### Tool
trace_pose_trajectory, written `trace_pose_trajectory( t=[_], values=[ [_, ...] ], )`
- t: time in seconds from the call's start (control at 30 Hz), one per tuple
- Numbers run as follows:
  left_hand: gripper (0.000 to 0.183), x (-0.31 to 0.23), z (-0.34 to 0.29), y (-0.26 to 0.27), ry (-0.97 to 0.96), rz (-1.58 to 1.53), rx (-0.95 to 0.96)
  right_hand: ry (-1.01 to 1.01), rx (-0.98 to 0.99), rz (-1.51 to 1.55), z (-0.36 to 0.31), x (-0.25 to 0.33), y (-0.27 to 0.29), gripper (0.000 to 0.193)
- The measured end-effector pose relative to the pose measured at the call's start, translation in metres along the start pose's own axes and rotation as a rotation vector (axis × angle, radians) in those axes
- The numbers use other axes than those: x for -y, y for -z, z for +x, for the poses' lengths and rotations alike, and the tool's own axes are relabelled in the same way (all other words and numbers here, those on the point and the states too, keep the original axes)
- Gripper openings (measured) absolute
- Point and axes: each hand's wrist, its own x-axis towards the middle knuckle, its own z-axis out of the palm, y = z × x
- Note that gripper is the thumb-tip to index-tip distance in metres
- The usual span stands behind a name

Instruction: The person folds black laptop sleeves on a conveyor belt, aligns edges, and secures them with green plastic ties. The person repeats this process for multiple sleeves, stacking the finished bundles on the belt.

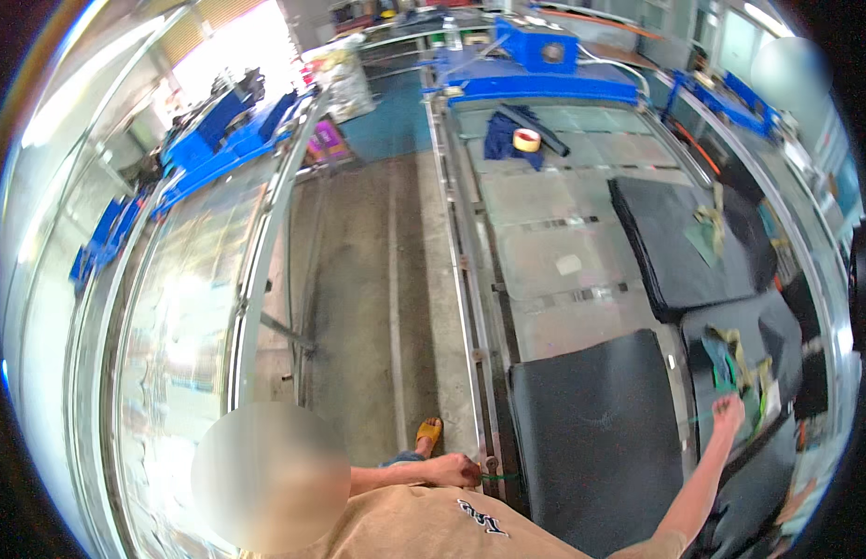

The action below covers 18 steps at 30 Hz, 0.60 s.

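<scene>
Strand (pixel 500 477), thin and green, at the near edge of the bench (pixel 534 256), running out from the fingertips of the left hand (pixel 454 471). Left fingers curled in, seemingly pinching it. Right arm stretched out past the near black pad (pixel 596 438); right hand (pixel 728 413) curled, just beside a green strip (pixel 724 373) among scraps (pixel 756 374) on the second pad (pixel 708 326). Whether the right fingers grasp the strip or only touch it: cannot tell.

Step in hand, judged: handling the green pieces, one hand at each. Next move would call for a sure right pinch, clear of the loose scraps.

Farther: third pad (pixel 661 265), more scraps on top. Beyond it, cloth (pixel 497 142) with tape roll (pixel 526 141) resting on it; dark tube (pixel 549 137) alongside.

Containers, all far: bottle (pixel 452 35), clear, contents unclear; blue box (pixel 536 47), round opening, inside unreadable; white sack (pixel 344 90), bulky, contents hidden.
</scene>
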Motion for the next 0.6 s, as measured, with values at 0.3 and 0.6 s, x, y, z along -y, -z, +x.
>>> trace_pose_trajectory(
  t=[0.3, 0.6],
  values=[
    [0.026, -0.061, -0.042, 0.050, 0.083, 0.138, -0.033, 0.153, -0.120, -0.006, 0.021, 0.080, 0.045, 0.013],
    [0.026, -0.043, -0.049, 0.026, 0.005, 0.095, -0.128, 0.182, 0.018, 0.082, 0.080, 0.122, 0.109, 0.017]
  ],
)
